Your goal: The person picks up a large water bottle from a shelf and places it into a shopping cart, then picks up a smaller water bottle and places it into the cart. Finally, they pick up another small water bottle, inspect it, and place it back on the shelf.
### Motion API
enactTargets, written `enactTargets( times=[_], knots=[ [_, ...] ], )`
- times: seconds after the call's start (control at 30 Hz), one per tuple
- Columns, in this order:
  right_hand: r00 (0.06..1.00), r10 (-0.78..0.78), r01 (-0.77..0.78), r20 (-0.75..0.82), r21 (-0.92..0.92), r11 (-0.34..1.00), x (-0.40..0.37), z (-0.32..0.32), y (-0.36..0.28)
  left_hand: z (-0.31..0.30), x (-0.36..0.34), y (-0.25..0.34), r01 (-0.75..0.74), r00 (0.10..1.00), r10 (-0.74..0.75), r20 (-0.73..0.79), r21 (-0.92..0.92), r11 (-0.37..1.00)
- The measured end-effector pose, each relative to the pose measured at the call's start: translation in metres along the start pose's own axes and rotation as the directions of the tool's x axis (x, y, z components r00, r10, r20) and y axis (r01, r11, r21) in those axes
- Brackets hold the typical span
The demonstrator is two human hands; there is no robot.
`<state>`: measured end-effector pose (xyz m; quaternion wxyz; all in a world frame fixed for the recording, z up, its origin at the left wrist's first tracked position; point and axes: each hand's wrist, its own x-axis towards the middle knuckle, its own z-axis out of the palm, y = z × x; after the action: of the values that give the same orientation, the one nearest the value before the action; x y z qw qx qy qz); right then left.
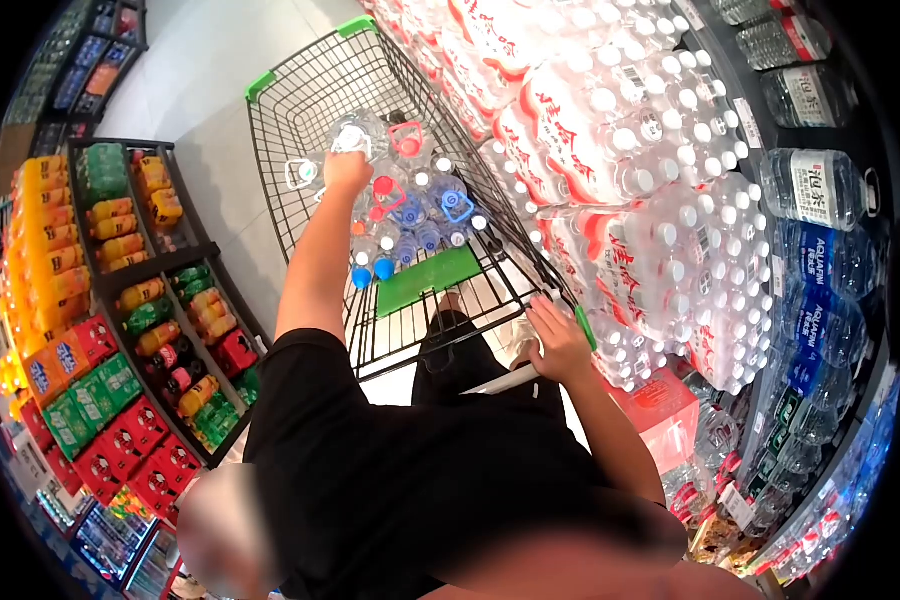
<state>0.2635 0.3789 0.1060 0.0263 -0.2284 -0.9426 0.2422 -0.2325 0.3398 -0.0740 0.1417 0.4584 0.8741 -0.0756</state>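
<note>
My left hand (347, 172) reaches into the shopping cart (280, 215), its fingers closed round the white carry handle at the top of a large clear water bottle (368, 128). Around it in the basket stand several other bottles, among them one with a red handle (385, 198), one with a blue handle (457, 207) and one with a white handle (301, 174). My right hand (560, 338) rests on the cart's near right corner, fingers stretched out and thumb apart. Close to my body lies the cart's pale push bar (500, 381).
Shrink-wrapped packs of water bottles (610, 130) are stacked close along the cart's right side. Beyond them a shelf holds large bottles (815, 188). On the left stands a rack of drinks (175, 300), beside orange bottles (45, 250) and red cartons (135, 450). Pale floor (205, 90) shows ahead.
</note>
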Motion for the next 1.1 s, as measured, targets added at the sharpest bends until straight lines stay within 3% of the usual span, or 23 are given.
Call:
enactTargets(
  times=[0.2, 0.33, 0.4, 0.47, 0.67, 0.8, 0.87, 1.0, 1.1],
  knots=[
    [0.999, -0.026, 0.026, -0.023, -0.022, 0.999, 0.000, 0.005, -0.005, -0.011, -0.012, 0.002, 0.004, 0.998, -0.003, 0.060, -0.011, 1.000],
    [1.000, -0.013, 0.013, -0.021, 0.028, 1.000, -0.003, 0.015, -0.004, -0.014, -0.007, -0.010, 0.001, 0.980, 0.001, 0.200, -0.010, 1.000],
    [0.997, -0.074, 0.073, -0.031, -0.038, 0.997, -0.004, 0.012, -0.003, -0.020, -0.005, -0.013, 0.003, 0.967, 0.003, 0.256, -0.020, 1.000],
    [0.991, -0.104, 0.103, -0.087, -0.013, 0.995, -0.003, 0.013, -0.002, -0.016, -0.007, -0.020, 0.040, 0.970, -0.022, 0.241, -0.071, 0.997],
    [0.997, -0.068, 0.067, -0.039, -0.010, 0.998, 0.004, 0.011, -0.009, -0.036, -0.020, -0.033, 0.141, 0.968, -0.109, 0.226, -0.127, 0.982],
    [0.998, -0.059, 0.058, -0.013, -0.030, 0.998, 0.011, 0.021, -0.007, -0.055, -0.020, -0.039, 0.100, 0.972, -0.068, 0.223, -0.134, 0.986],
    [0.994, -0.082, 0.080, -0.072, -0.033, 0.996, 0.015, 0.023, -0.008, -0.054, -0.017, -0.040, 0.088, 0.973, -0.065, 0.223, -0.095, 0.992],
    [0.996, -0.044, 0.047, -0.078, 0.040, 0.998, 0.025, 0.025, -0.014, -0.038, -0.009, -0.046, 0.143, 0.970, -0.125, 0.208, -0.074, 0.987],
    [0.997, -0.042, 0.047, -0.063, 0.068, 0.997, 0.032, 0.027, -0.013, -0.030, 0.004, -0.054, 0.122, 0.956, -0.092, 0.280, -0.092, 0.988]
  ],
)
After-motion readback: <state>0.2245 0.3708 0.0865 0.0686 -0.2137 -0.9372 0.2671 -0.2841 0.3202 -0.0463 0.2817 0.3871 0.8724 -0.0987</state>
